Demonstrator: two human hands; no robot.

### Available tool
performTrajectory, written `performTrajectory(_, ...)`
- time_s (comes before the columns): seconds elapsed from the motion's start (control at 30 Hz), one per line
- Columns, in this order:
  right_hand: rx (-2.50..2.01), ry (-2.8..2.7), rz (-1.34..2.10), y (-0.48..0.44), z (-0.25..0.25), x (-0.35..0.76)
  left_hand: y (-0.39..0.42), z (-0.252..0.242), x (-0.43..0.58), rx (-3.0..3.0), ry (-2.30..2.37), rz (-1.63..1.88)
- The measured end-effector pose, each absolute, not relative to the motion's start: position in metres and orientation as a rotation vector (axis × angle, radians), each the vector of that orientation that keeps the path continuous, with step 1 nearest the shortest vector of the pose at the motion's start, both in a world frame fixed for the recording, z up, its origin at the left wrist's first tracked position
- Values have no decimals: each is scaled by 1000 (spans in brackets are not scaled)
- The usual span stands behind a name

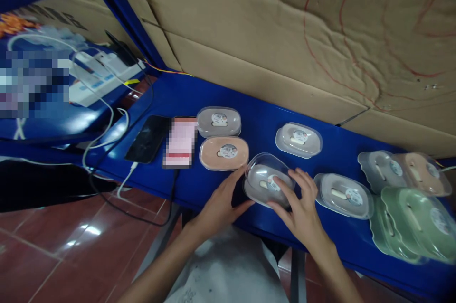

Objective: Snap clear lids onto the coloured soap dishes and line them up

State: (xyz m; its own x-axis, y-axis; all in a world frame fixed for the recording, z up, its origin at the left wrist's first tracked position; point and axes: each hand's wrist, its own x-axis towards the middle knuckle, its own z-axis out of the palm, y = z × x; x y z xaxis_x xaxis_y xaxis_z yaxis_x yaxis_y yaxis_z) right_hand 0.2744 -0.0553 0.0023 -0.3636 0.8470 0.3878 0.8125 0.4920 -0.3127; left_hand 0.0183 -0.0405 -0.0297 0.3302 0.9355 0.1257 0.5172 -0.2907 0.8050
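In front of me is a small grey oval plastic box [259, 194] with a clear domed lid and a round label. The lid's far edge looks slightly raised and not quite in line with the base. My left hand [223, 203] grips the box's left edge, fingertips at the far side and thumb at the near side. From the right, my right hand [302, 208] holds it, with fingertips on the label and lid and the thumb at the near rim. Just left of it lies a peach lidded box [210, 153]; a whitish lidded box [329, 198] lies to the right.
Farther back on the blue table [256, 125] are a grey lidded box [204, 122] and a pale one [313, 139]. Green scalloped boxes [399, 227] overlap at right. A black phone [149, 139], a lit-screen phone [181, 141] and cables lie left. A cardboard sheet [249, 23] stands behind.
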Motion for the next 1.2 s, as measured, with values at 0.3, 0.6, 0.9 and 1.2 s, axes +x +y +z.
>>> performTrajectory(0.3,-1271,-2363,371,-55,9,288,-39,-25,19,1927,1220,766)
performTrajectory(0.6,-1338,-2519,123,-72,-7,290,-38,-26,18,2008,1161,733)
performTrajectory(0.9,-1397,-2569,139,-64,12,288,-45,-6,9,2320,1241,1017)
performTrajectory(1.2,-1990,-2400,161,70,81,304,61,34,-23,2435,1774,680)
